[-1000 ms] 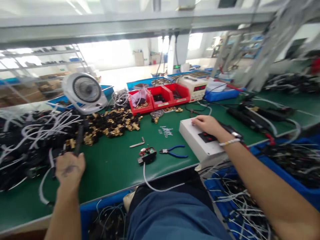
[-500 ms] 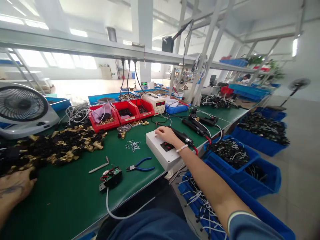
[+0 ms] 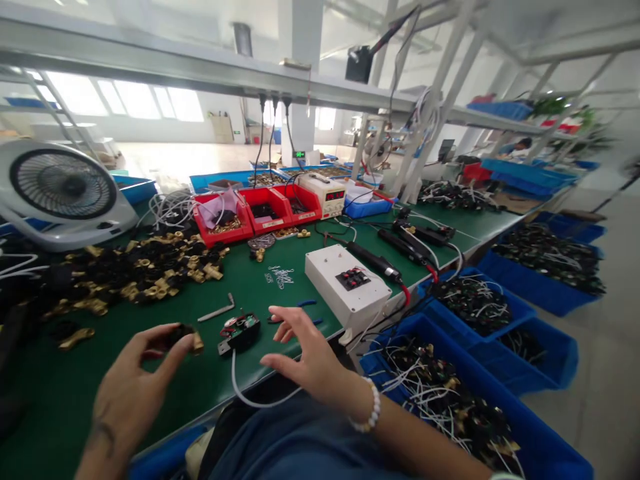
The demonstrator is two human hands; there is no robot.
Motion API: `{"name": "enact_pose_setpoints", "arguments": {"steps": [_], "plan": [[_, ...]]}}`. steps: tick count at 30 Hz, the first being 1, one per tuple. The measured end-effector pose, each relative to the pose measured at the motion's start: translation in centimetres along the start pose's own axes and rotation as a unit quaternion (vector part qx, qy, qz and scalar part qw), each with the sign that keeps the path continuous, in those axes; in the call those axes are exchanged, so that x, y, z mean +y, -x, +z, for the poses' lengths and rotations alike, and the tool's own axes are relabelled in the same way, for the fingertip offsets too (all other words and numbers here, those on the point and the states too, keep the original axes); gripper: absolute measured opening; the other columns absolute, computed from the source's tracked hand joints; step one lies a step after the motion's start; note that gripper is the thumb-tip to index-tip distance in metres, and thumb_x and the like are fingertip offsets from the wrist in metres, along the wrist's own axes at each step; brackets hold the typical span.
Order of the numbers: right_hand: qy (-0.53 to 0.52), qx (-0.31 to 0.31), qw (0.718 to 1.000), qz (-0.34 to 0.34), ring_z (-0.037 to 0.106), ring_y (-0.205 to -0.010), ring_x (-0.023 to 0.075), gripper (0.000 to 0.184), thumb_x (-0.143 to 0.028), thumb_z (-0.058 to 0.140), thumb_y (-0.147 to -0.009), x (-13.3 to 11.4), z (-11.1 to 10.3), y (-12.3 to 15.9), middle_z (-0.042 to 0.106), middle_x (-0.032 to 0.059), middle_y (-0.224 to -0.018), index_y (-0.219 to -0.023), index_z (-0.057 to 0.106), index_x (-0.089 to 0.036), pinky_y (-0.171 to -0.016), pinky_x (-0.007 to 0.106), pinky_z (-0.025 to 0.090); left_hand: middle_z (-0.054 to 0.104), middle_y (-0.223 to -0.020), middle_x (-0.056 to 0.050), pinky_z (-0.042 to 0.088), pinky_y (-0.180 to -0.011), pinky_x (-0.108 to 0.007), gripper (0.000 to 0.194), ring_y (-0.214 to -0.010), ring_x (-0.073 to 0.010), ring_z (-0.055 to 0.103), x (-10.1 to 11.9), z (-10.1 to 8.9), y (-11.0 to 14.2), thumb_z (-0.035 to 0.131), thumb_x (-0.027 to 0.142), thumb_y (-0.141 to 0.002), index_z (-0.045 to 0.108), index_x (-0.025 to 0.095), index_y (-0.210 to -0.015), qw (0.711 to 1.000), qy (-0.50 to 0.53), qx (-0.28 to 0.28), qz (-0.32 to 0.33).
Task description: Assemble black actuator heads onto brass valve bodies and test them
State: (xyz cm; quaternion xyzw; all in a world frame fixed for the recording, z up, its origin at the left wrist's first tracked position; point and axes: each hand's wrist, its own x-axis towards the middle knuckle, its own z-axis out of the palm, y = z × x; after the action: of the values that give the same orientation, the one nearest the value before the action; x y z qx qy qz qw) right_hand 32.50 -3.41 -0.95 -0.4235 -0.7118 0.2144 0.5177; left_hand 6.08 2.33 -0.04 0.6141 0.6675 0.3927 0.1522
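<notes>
My left hand is closed on a brass fitting with a black part, held above the green bench at the left. My right hand is open, thumb and fingers apart, and nothing shows in it. Between the hands, a black housing with an open circuit board lies on the bench, its white cable curving over the edge. Blue-handled cutters lie partly hidden behind my right fingers. A hex key rests just behind the housing.
A heap of brass and black fittings covers the back left, near a fan. Red bins and a power supply stand behind. A white box with terminals sits right, beside a power screwdriver. Blue crates flank me.
My right hand has left the white box and come back over the bench's front edge. My left hand has moved right from the heap, bringing a brass fitting. The view has shifted left.
</notes>
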Motion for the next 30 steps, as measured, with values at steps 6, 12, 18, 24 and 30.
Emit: {"name": "enact_pose_setpoints", "arguments": {"steps": [6,12,18,24,30], "plan": [[-0.221,-0.028,0.970,0.102,0.061,-0.117,0.0139,0.055,-0.026,0.074,-0.089,-2.2,3.0,1.8,0.053,0.0059,-0.140,-0.140,0.053,-0.029,-0.102,0.027,0.053,0.061,-0.087,0.001,0.049,-0.070,-0.026,0.027,-0.078,-0.0155,0.058,8.4,2.4,6.6,0.073,0.042,-0.084,0.061,0.020,-0.094,0.966,0.145,0.086,0.198],[-0.382,-0.090,0.899,0.195,0.065,-0.116,0.0162,0.041,-0.038,0.072,-0.093,-4.8,1.3,1.6,0.066,0.0059,-0.126,-0.129,0.061,-0.022,-0.101,0.027,0.054,0.061,-0.109,-0.003,0.048,-0.095,-0.026,0.036,-0.106,-0.0158,0.058,8.7,1.8,8.4,0.074,0.044,-0.089,0.058,0.020,-0.111,0.937,0.224,0.031,0.265],[-0.501,-0.091,0.842,0.176,0.066,-0.112,0.0067,0.043,-0.018,0.070,-0.095,-5.4,1.3,2.2,0.068,-0.0021,-0.121,-0.133,0.059,-0.034,-0.100,0.017,0.052,0.062,-0.122,-0.006,0.047,-0.103,-0.030,0.037,-0.119,-0.0181,0.057,8.3,1.2,8.7,0.073,0.031,-0.092,0.059,0.022,-0.125,0.904,0.336,-0.079,0.253],[-0.490,-0.083,0.850,0.174,0.065,-0.116,0.0083,0.040,-0.021,0.070,-0.095,-5.3,1.0,2.4,0.065,0.0003,-0.130,-0.131,0.061,-0.033,-0.100,0.017,0.053,0.060,-0.123,-0.005,0.046,-0.105,-0.028,0.048,-0.119,-0.0165,0.055,8.0,1.2,9.0,0.074,0.024,-0.091,0.055,0.023,-0.135,0.884,0.366,-0.070,0.282],[-0.431,-0.052,0.884,0.173,0.068,-0.095,0.0089,0.039,-0.031,0.079,-0.087,-5.9,0.6,2.1,0.068,-0.0004,-0.116,-0.124,0.066,-0.034,-0.086,0.019,0.058,0.056,-0.125,-0.007,0.047,-0.104,-0.028,0.046,-0.121,-0.0180,0.053,8.2,0.3,9.1,0.069,0.034,-0.094,0.054,0.024,-0.137,0.900,0.301,-0.100,0.300]]}}
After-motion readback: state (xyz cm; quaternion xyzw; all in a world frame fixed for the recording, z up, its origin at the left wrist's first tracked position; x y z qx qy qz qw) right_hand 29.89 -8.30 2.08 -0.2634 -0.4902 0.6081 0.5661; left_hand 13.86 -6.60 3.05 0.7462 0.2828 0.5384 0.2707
